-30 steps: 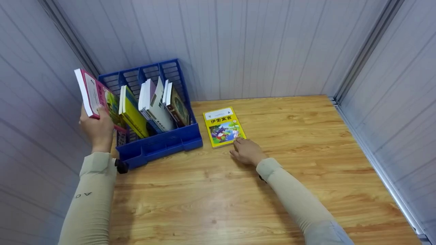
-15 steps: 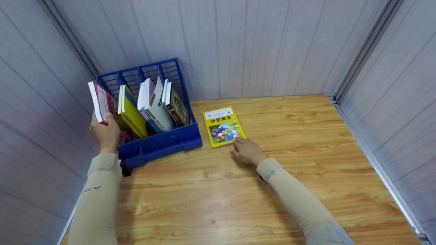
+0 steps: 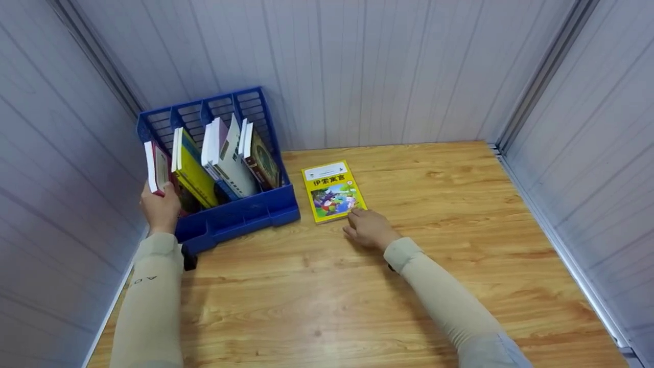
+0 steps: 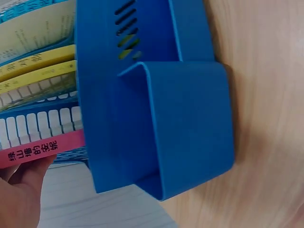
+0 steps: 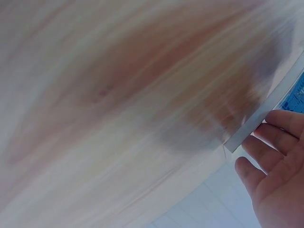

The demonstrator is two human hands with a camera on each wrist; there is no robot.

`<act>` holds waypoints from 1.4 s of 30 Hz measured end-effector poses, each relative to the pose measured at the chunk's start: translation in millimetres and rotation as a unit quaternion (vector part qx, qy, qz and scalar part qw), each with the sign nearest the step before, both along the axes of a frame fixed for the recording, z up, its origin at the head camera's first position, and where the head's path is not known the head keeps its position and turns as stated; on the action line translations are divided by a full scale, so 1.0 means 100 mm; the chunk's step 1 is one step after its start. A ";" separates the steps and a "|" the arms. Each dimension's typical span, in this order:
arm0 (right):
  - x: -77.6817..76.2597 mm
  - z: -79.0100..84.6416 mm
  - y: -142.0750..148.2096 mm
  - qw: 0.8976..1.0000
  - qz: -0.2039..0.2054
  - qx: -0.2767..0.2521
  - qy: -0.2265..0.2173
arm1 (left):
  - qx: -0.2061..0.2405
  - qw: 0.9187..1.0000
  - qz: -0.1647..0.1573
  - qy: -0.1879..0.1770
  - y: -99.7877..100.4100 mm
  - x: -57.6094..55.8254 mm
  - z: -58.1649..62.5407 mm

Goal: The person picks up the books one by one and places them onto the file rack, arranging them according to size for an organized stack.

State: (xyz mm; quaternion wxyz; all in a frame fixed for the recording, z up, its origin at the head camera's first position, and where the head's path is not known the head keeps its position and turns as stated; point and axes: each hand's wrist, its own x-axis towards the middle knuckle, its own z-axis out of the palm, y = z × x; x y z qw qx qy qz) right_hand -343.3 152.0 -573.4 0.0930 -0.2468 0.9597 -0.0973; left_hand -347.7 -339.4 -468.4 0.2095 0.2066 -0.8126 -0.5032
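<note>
My left hand [image 3: 161, 208] grips a pink book [image 3: 159, 168] by its near edge, in the leftmost compartment of a blue file rack [image 3: 255, 208]. In the left wrist view the book's pink spine [image 4: 42, 146] reaches the rack's front wall, with fingers beneath it. How deep the book sits is hidden. A yellow picture-cover book [image 3: 333, 191] lies flat on the table, right of the rack. My right hand [image 3: 372, 228] touches its near right corner with relaxed fingers; in the right wrist view the fingertips meet the edge of the yellow book [image 5: 254, 118].
Other rack compartments hold a yellow book [image 3: 196, 176], white books [image 3: 235, 168] and a dark brown book [image 3: 263, 161], leaning right. Small pockets line the rack's front. A panel wall [image 3: 332, 71] stands behind the wooden table [image 3: 317, 296], with side walls left and right.
My left hand has lowered the pink book from above the rack's left side, rightward and down into the leftmost compartment. The right hand stays at the yellow book.
</note>
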 end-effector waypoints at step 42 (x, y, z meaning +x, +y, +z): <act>0.54 0.01 0.51 0.989 0.033 -0.022 0.144 | -0.012 0.998 0.051 0.047 0.00 0.31 -0.07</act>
